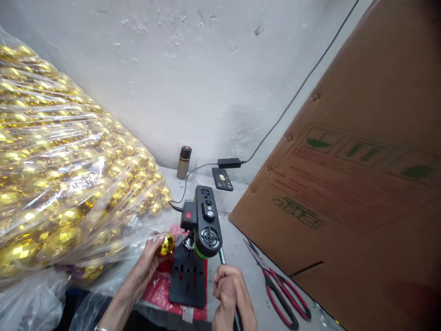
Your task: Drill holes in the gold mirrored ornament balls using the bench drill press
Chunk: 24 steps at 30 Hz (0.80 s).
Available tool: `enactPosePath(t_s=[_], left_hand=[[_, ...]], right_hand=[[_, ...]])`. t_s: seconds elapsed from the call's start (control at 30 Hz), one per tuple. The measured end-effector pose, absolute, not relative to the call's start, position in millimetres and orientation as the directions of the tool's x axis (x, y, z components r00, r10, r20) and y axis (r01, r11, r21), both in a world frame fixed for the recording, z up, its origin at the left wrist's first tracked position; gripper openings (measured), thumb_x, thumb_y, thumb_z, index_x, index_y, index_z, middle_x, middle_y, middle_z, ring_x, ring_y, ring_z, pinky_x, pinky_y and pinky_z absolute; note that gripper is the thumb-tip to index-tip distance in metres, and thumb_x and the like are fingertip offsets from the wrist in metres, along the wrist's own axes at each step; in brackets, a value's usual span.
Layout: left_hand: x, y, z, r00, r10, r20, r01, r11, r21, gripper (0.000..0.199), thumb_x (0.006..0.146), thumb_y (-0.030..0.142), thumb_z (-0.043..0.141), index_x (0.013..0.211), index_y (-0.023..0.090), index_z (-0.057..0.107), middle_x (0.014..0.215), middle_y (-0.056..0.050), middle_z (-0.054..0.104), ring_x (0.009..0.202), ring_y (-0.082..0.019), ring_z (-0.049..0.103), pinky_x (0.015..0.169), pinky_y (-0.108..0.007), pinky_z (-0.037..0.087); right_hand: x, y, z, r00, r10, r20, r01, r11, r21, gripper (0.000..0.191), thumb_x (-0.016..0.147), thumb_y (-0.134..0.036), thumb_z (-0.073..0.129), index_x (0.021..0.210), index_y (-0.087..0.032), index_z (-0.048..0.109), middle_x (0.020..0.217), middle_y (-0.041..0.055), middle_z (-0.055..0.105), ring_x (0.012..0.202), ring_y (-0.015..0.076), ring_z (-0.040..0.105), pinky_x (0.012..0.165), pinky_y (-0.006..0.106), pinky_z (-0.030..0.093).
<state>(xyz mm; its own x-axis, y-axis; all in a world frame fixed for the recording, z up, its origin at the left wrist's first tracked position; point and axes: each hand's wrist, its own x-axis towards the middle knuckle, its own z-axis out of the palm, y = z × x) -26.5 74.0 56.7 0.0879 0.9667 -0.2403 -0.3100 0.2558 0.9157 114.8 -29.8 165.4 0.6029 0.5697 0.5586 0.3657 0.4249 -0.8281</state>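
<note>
My left hand point(149, 257) is closed around a small gold mirrored ball point(167, 246), just left of a black device. My right hand point(232, 296) makes a fist around a thin rod-like tool point(222, 256) with a metal shaft and a dark lower end. The tool's upper end passes behind the black device point(207, 220), so its tip is hidden. That device has two round grilles, buttons and a green edge, and stands over a black slotted plate point(188, 287). Red plastic point(158, 289) lies under the plate.
A large clear bag of gold balls point(76, 161) fills the left side. On the right leans a cardboard box point(344, 184), with red-and-black scissors point(280, 294) beside it. Near the wall are a bottle point(184, 163), a phone point(222, 179) and a power adapter point(229, 163) with a cable.
</note>
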Motion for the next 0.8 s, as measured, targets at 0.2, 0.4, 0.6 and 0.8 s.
enactPosePath(t_s=[0.2, 0.4, 0.6, 0.8], left_hand=[[3.8, 29.8, 18.4, -0.032, 0.994, -0.102, -0.008, 0.102, 0.995, 0.067, 0.09, 0.07, 0.064, 0.135, 0.022, 0.056, 0.137, -0.016, 0.072, 0.129, -0.035, 0.07, 0.107, -0.05, 0.058], [24.1, 15.2, 9.3, 0.042, 0.99, 0.138, 0.278, -0.144, 0.95, 0.055, 0.092, 0.051, 0.066, 0.136, 0.019, 0.058, 0.134, -0.019, 0.072, 0.121, -0.037, 0.073, 0.105, -0.056, 0.058], [25.2, 22.3, 14.2, 0.128, 0.952, 0.277, 0.39, -0.305, 0.869, 0.049, 0.094, 0.039, 0.065, 0.138, 0.019, 0.058, 0.137, -0.021, 0.07, 0.126, -0.038, 0.07, 0.104, -0.058, 0.059], [18.8, 28.4, 23.6, 0.286, 0.919, 0.27, 0.409, -0.372, 0.833, 0.045, 0.089, 0.037, 0.069, 0.13, 0.019, 0.064, 0.121, -0.017, 0.075, 0.11, -0.035, 0.072, 0.096, -0.052, 0.06]], right_hand=[[138.3, -24.8, 158.3, 0.362, 0.545, 0.756, 0.526, 0.55, -0.648, 0.033, 0.107, -0.016, 0.045, 0.076, -0.022, 0.055, 0.067, -0.0032, 0.053, 0.054, 0.0099, 0.049, 0.05, 0.023, 0.038], [141.6, -28.3, 154.4, 0.317, 0.567, 0.761, 0.546, 0.547, -0.635, 0.029, 0.106, -0.015, 0.044, 0.082, -0.023, 0.057, 0.072, -0.0023, 0.055, 0.057, 0.0104, 0.052, 0.051, 0.022, 0.041], [139.6, -27.8, 159.7, 0.304, 0.549, 0.779, 0.557, 0.56, -0.613, 0.03, 0.106, -0.012, 0.043, 0.08, -0.023, 0.054, 0.072, -0.0029, 0.056, 0.06, 0.0093, 0.055, 0.054, 0.02, 0.043], [138.8, -29.7, 153.9, 0.317, 0.567, 0.76, 0.544, 0.548, -0.635, 0.031, 0.107, -0.014, 0.044, 0.08, -0.023, 0.056, 0.072, -0.0023, 0.056, 0.063, 0.0107, 0.057, 0.058, 0.023, 0.045]])
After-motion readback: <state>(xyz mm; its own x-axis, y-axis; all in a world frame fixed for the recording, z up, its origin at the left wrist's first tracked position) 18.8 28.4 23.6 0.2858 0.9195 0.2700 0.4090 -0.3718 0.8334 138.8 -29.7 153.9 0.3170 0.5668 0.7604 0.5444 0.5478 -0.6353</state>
